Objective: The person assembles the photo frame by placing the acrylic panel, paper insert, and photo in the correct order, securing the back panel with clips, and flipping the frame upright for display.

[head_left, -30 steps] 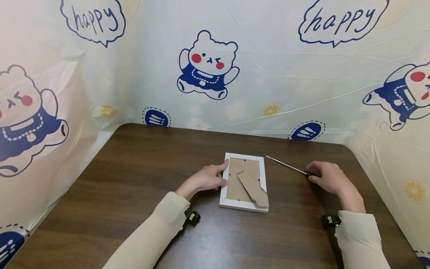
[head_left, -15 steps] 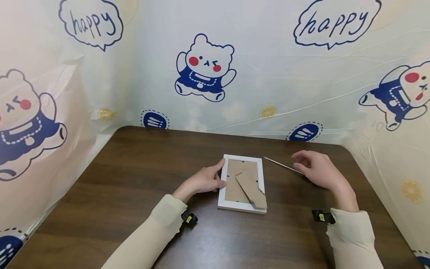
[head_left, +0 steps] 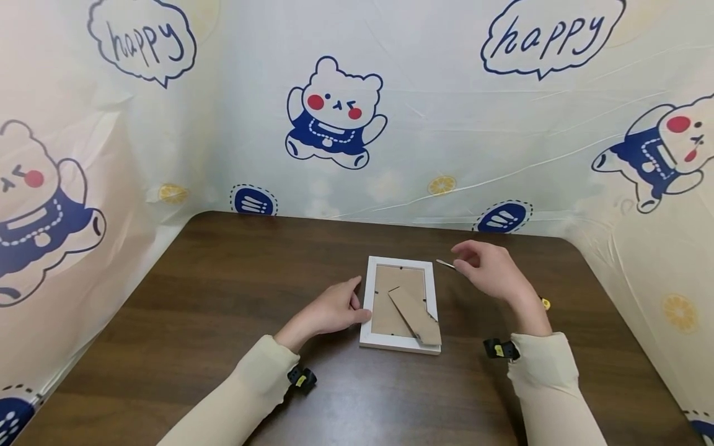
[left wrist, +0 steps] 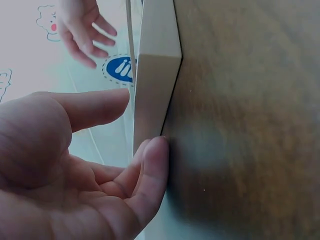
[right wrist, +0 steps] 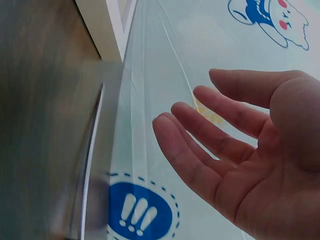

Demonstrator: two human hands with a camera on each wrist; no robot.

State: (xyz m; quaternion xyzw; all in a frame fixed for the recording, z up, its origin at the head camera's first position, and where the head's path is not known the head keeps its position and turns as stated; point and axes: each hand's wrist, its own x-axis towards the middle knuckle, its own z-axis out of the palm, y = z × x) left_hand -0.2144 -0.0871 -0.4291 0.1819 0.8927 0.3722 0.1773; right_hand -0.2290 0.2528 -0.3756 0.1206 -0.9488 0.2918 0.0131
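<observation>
A white picture frame (head_left: 365, 303) lies back side up on the table, its brown backing (head_left: 385, 316) and slanted stand leg (head_left: 418, 316) facing up. At its left edge is my left hand (head_left: 329, 310); in the left wrist view the thumb reaches close to the upper face and a bent finger meets the lower edge, with no firm grip visible. My right hand (head_left: 493, 272) hovers right of the frame, fingers loosely bent and holding nothing. Below it lies a screwdriver, its metal shaft (right wrist: 90, 155) clear in the right wrist view; the hand hides most of it in the head view.
The dark wooden table (head_left: 251, 272) has a printed cloth (head_left: 407, 124) hanging behind it and along both sides. The yellow end of the screwdriver's handle (head_left: 546, 303) shows beyond my right wrist.
My right hand has let go of the screwdriver's handle and moved left toward the frame. My left hand has drawn back slightly from the frame's edge, its index finger lower than before.
</observation>
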